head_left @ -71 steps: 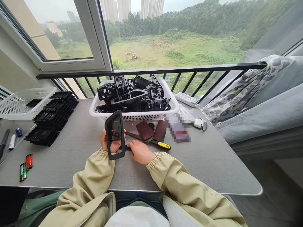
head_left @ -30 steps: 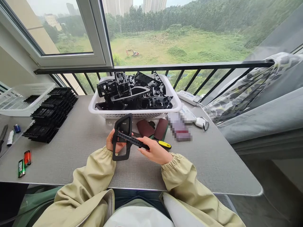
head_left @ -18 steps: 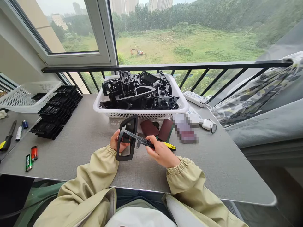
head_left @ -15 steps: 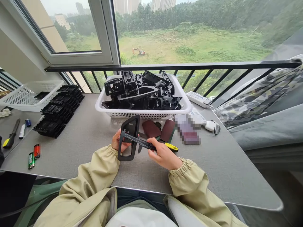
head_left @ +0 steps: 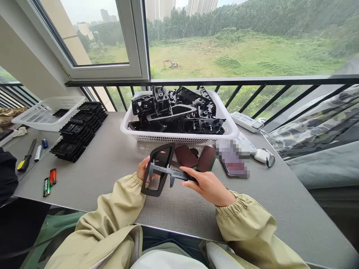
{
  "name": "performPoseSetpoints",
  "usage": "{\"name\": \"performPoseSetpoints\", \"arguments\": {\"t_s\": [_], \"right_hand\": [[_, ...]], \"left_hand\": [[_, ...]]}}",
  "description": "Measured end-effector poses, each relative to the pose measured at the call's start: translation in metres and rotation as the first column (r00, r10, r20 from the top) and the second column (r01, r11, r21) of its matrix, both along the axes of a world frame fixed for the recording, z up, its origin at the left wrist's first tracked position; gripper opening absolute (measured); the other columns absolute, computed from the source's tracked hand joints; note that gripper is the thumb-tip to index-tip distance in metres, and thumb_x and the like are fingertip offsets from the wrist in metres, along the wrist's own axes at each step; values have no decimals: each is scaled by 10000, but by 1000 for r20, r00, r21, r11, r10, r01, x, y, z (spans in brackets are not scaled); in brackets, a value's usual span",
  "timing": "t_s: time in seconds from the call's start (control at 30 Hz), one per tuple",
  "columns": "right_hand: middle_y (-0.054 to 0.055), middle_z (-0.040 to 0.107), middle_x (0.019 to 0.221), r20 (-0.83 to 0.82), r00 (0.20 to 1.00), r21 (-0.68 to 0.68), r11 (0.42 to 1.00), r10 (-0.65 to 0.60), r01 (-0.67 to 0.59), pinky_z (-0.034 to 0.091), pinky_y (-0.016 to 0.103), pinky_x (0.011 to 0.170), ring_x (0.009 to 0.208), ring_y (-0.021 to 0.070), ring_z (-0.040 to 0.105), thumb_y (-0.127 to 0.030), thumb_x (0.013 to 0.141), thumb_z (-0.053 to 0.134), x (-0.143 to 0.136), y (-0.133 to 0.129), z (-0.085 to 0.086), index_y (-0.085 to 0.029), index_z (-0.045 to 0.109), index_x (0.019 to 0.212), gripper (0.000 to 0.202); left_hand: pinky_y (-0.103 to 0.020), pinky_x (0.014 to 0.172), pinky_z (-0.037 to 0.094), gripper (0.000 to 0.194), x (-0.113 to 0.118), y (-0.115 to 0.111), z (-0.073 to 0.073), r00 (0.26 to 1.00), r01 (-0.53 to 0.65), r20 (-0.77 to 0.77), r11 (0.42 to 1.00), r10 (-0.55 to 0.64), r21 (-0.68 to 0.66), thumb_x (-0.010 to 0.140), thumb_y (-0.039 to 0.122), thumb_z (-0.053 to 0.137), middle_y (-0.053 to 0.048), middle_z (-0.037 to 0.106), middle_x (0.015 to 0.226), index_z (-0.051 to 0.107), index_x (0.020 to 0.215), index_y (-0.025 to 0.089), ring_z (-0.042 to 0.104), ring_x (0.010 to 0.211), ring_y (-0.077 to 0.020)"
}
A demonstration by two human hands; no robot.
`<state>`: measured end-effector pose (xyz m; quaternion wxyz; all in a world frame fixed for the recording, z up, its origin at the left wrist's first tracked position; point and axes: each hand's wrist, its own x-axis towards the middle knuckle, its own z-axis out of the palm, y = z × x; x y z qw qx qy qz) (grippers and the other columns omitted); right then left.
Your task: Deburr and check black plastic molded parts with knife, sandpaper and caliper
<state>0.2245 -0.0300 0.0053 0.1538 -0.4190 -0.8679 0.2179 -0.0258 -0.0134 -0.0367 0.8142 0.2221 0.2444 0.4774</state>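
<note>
My left hand (head_left: 143, 169) is closed around the left side of a black plastic frame (head_left: 167, 153), held tilted above the table; some of its fingers are hidden behind the part. My right hand (head_left: 209, 184) grips a dark vernier caliper (head_left: 175, 173) by its beam. The caliper lies across the frame's opening, its jaws to the left and pointing down. One jaw is over the frame's opening and the other just right of its right edge. Whether the jaws touch the frame I cannot tell. Behind the hands lie dark red sandpaper pieces (head_left: 186, 156) on the table.
A white basket (head_left: 179, 139) heaped with black plastic parts stands at the back. To the left are stacked black parts (head_left: 70, 147), another white basket (head_left: 30, 116), batteries (head_left: 53, 176) and a yellow-black handled tool (head_left: 25, 162). A partly blurred phone (head_left: 234, 164) and a power strip (head_left: 246, 122) lie right.
The caliper and my right hand have moved right, and the beam is more level. The frame has shifted slightly right and down in view. The whole scene has shifted right with the camera.
</note>
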Motion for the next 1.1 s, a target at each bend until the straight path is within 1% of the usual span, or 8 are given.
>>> {"name": "performPoseSetpoints", "arguments": {"t_s": [0.2,0.3,0.4,0.57,0.67,0.8,0.9,1.1], "right_hand": [[35,680,634,58,994,75,994,-89,85,361,273,531,550,190,640,-578,943,361,-10,-2,-4,-201,622,1049,470],[-6,620,567,87,990,36,993,-111,108,369,279,547,525,194,618,-529,958,332,-14,-7,-4,-194,558,1098,428],[-29,588,553,70,994,-2,996,-84,84,353,276,528,476,177,571,-453,953,353,-15,-10,-1,-192,527,1112,351],[-7,641,605,7,1000,14,1000,-18,18,356,277,517,481,157,565,-399,933,397,-8,-8,-1,-192,565,1124,327],[33,714,743,-54,998,30,999,20,-18,396,275,535,521,145,596,-392,930,414,-4,-6,-4,-190,589,1153,348],[61,750,883,-101,994,43,998,43,-39,428,270,544,518,127,596,-384,936,423,-1,-6,-7,-173,602,1176,366],[58,754,866,-120,991,61,997,51,-44,428,260,526,497,118,586,-368,933,441,-1,-6,-7,-167,616,1170,357],[41,758,844,-170,983,111,993,64,-45,406,250,481,436,95,544,-326,927,473,-2,-6,-8,-157,628,1151,321]], "left_hand": [[-446,837,505,505,1,-2,-4,999,-6,-31,1000,6,23,794,465,594,-131,738,994,645,1179,142,680,968,-330],[-484,903,477,547,4,-2,-2,1000,17,-7,998,-17,60,762,530,608,-144,723,1053,654,1148,145,635,1079,-362],[-506,931,461,569,7,-2,0,999,33,3,997,-33,74,712,542,649,-147,711,1096,663,1125,150,598,1141,-387],[-485,896,489,563,8,-3,-2,1000,9,-6,999,-9,35,712,474,640,-141,712,1096,632,1181,161,612,1122,-368],[-472,886,498,540,7,-4,-6,1000,7,-3,1000,-7,6,729,430,624,-120,729,1031,615,1208,179,633,1092,-342],[-489,913,487,518,4,-5,-10,1000,1,-11,1000,-1,16,707,435,664,-109,744,955,644,1154,174,653,1054,-339],[-487,934,479,487,3,-5,-12,999,-20,-34,1000,20,5,730,442,654,-113,744,969,657,1124,156,648,1067,-338],[-470,963,464,549,5,-4,-9,999,-12,-49,1000,12,-2,728,472,645,-120,731,1040,647,1169,146,623,1115,-341]]}}
